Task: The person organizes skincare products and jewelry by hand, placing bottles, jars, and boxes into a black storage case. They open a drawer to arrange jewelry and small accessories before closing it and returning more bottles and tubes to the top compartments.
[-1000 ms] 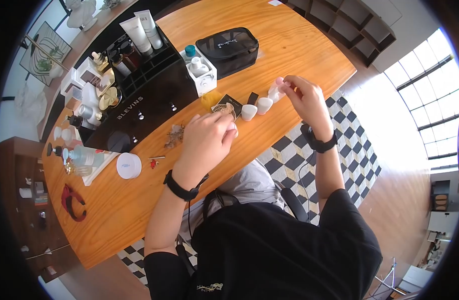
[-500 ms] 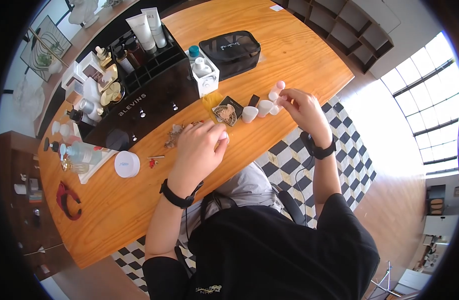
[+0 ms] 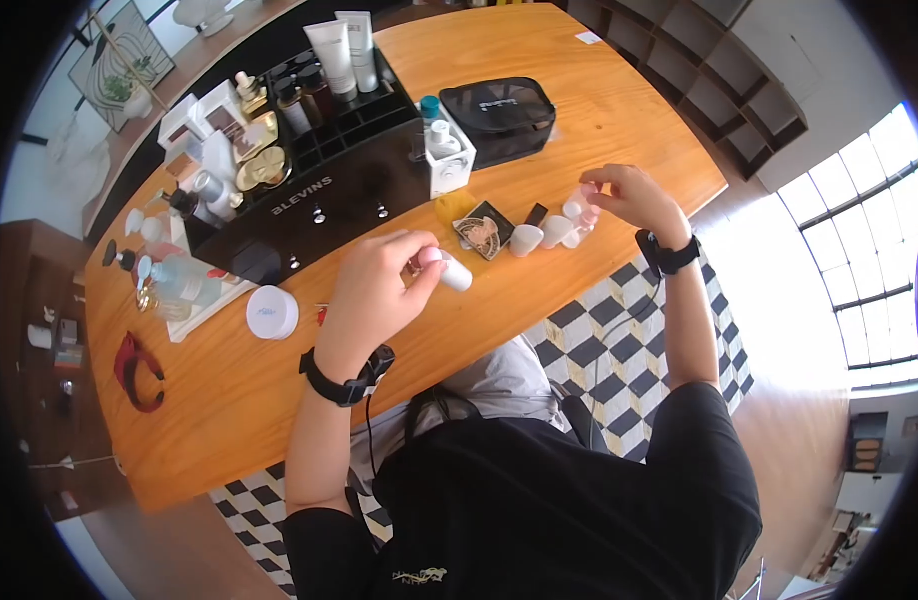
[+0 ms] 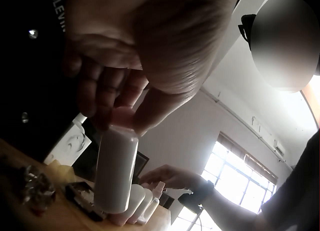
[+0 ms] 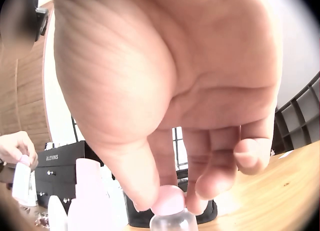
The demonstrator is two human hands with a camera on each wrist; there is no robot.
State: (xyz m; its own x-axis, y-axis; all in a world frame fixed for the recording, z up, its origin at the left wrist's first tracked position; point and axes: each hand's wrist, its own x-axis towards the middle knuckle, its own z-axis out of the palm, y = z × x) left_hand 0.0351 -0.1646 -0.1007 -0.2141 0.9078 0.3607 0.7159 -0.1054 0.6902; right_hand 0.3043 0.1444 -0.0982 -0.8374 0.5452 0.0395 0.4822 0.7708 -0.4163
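Observation:
My left hand (image 3: 374,290) pinches a small white bottle (image 4: 116,168) by its pink cap. In the head view the bottle hangs tilted near the table's front edge. My right hand (image 3: 639,200) reaches over the right end of a row of small containers. Its thumb and fingers pinch the rounded pink cap (image 5: 169,200) of a clear bottle (image 5: 174,223). Beside that stand white containers with pinkish lower parts (image 3: 525,240), and a pink spray-type bottle (image 5: 89,191) shows in the right wrist view. An open compact (image 3: 484,231) lies between the hands.
A black BLEVINS organizer (image 3: 329,190) full of cosmetics stands behind the left hand. Beyond are a white box (image 3: 451,172) with bottles and a black mesh pouch (image 3: 499,120). A round white jar (image 3: 272,312) and a red headband (image 3: 137,372) lie at left.
My left hand has turned and drawn back, bringing the white bottle into plain sight. The right hand has moved from one small bottle to another pink cap in the row. The head view has shifted.

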